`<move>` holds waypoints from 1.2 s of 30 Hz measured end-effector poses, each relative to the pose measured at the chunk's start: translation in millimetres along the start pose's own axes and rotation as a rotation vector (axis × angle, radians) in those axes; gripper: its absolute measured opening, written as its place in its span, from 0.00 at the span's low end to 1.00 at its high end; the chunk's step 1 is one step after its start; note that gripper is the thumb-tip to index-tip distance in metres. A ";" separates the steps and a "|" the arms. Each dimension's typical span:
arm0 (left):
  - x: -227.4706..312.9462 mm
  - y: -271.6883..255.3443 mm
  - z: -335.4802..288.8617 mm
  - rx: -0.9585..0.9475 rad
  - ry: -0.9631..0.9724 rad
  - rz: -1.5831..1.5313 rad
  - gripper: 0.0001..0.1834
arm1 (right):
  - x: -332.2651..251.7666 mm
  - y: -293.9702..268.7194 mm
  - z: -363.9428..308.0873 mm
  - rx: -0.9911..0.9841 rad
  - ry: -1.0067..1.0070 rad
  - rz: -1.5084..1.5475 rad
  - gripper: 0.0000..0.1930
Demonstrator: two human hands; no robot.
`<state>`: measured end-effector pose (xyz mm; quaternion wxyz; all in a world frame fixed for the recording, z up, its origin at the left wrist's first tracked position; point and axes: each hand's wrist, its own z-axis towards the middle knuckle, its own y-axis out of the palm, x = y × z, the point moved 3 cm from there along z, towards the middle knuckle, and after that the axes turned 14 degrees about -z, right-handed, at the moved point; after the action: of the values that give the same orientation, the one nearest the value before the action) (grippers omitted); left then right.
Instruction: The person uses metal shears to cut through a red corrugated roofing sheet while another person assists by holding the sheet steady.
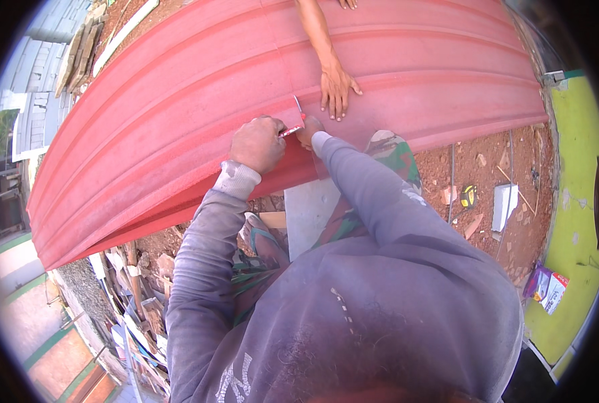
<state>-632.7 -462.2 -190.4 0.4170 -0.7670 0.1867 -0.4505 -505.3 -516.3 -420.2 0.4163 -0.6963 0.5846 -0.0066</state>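
A red ribbed metal roofing sheet (199, 87) lies bowed in front of me, its near edge lifted. A thin line runs across it toward my hands. Red-handled tin snips (291, 131) are at the sheet's near part, their narrow metal blade pointing away from me along that line. My left hand (258, 143) is closed in a fist at the handle end that sticks out beside it. My right hand (309, 131) is closed round the other handle, partly hidden by its sleeve. Another person's hand (338, 87) lies flat on the sheet, just beyond my right hand.
A grey flat board (309, 208) lies between my legs. On the reddish soil at right are a yellow tape measure (469, 196) and a white block (505, 207). Scrap wood (135, 289) lies at left. A purple-and-white packet (548, 287) rests by a yellow-green ledge (578, 168).
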 end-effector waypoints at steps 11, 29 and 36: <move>2.4 -6.5 5.0 0.036 0.010 0.003 0.14 | 25.5 4.0 27.3 -0.300 0.093 0.543 0.16; -40.6 135.8 -18.8 -0.011 0.002 0.220 0.14 | 34.3 -76.0 -62.0 -0.055 -0.256 -0.153 0.13; -32.9 80.4 2.4 0.030 -0.056 0.070 0.13 | 37.0 -72.3 -83.0 0.226 -0.618 -0.922 0.11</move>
<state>-640.7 -486.0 -273.6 0.4490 -0.7659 0.1951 -0.4168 -476.2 -596.3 -341.2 0.5941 -0.8003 0.0667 -0.0460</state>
